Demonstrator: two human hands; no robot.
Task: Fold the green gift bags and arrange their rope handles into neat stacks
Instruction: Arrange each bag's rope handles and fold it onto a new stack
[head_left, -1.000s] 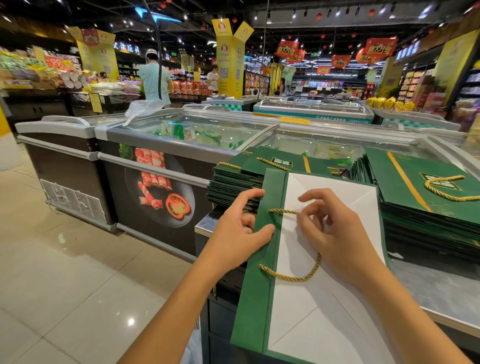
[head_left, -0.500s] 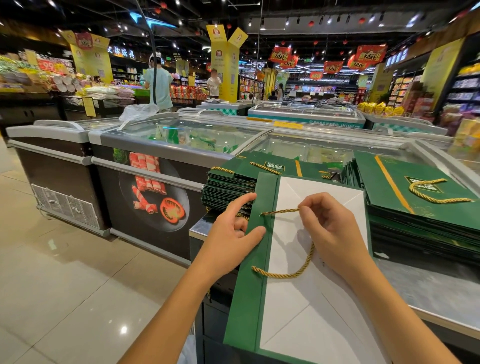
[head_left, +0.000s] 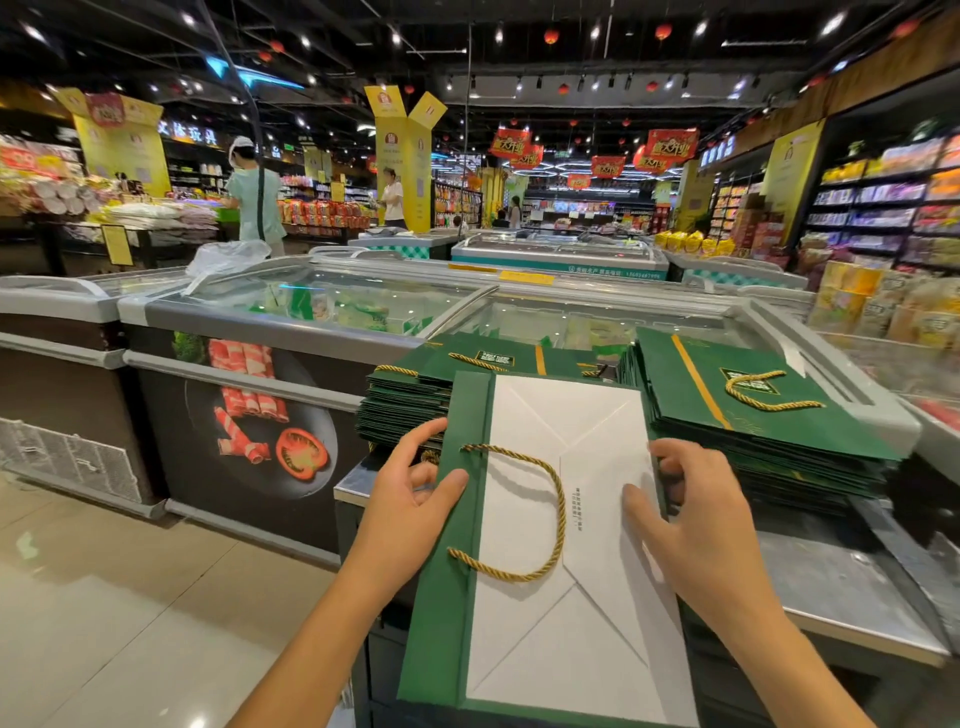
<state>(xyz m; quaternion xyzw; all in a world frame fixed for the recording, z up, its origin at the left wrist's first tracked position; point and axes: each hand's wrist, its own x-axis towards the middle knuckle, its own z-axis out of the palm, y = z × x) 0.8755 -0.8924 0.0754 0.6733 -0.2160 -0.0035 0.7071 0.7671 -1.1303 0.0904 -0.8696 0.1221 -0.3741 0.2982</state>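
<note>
A flattened green gift bag (head_left: 457, 613) lies in front of me with its white folded bottom facing up. Its gold rope handle (head_left: 550, 519) curves in a loop across the white panel. My left hand (head_left: 410, 499) grips the bag's left green edge, thumb on top and fingers under it. My right hand (head_left: 691, 514) holds the right edge the same way, thumb pressed on the white panel. Behind the bag stand two stacks of folded green bags, a left stack (head_left: 410, 400) and a right stack (head_left: 748, 410) with a gold handle lying on top.
The bags rest on a steel counter (head_left: 841, 587) beside glass-topped chest freezers (head_left: 311, 306). Tiled floor lies to the left. Shelves of goods line the right side, and people stand far back in the aisles.
My right hand has let go of the rope handle and moved to the bag's right edge. The handle now lies flat in a loop. My left hand shifted slightly along the left edge.
</note>
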